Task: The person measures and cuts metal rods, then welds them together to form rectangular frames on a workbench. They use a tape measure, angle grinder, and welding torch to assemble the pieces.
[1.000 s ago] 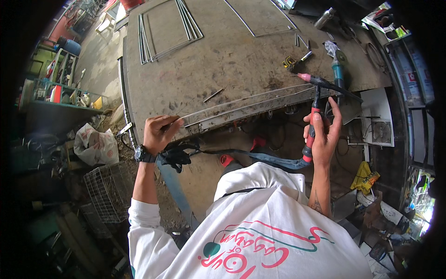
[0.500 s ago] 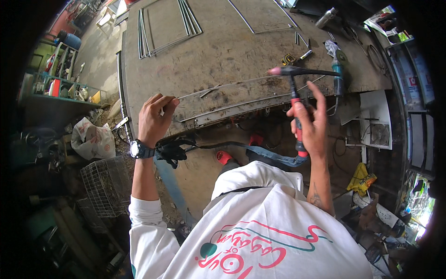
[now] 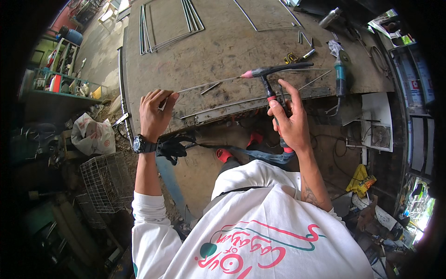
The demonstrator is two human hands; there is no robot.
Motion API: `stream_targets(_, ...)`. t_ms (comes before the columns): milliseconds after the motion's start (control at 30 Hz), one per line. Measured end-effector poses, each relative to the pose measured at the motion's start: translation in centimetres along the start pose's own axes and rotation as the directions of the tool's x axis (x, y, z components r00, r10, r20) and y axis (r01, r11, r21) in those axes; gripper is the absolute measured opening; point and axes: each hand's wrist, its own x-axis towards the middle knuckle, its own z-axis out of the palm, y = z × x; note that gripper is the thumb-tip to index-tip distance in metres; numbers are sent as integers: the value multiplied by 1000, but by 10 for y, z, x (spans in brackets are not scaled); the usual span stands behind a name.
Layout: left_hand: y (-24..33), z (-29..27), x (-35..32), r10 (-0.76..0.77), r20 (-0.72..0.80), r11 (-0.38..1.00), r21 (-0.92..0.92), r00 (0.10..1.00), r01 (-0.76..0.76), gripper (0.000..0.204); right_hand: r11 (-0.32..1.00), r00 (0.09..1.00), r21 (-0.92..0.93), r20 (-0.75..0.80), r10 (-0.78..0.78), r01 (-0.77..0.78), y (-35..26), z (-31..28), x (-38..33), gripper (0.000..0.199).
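Note:
My left hand is closed at the table's near edge, pinching the end of a thin metal rod. The rod stretches rightward across the table. In my right hand is a welding torch with a black head, a red-and-black handle and a pink nozzle. Its nozzle points left and is at the rod in this view; I cannot tell whether they touch. My right index finger sticks out while the others wrap the handle. A blue sleeved cable trails from the torch.
On the worn table lie bent rod frames, a tape measure, an angle grinder and a metal flask. A flat bar runs along the near edge. A wire cage and plastic bag stand left.
My right hand has carried the torch to the left, its nozzle shifting along the rod. My left hand stays in nearly the same spot, still pinching the rod's end.

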Motion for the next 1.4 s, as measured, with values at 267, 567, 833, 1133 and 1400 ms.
stream_targets(267, -2, 2, 1, -12, 3, 1000, -13, 1000, 12, 21, 987, 994, -125, -22, -103, 100, 15, 1, 2, 53)
stream_targets(567, -11, 7, 1, 89, -122, 993, -67, 989, -97, 18, 972, 993, -209, -19, -119, 112, 10, 1, 1, 53)
stream_targets(833, -6, 3, 2, -29, 7, 999, -36, 1000, 29, 19, 958, 973, -193, -49, -227, 214, 30, 0, 4, 58)
stream_targets(1133, -2, 2, 3, -25, -3, 1000, -12, 1000, 25, 23, 974, 989, -184, -28, -143, 136, 15, 3, 2, 54)
stream_targets(1400, -2, 1, 3, -38, 21, 999, 8, 999, 38, 23, 959, 983, -216, 2, -185, 181, 12, 2, 3, 55)
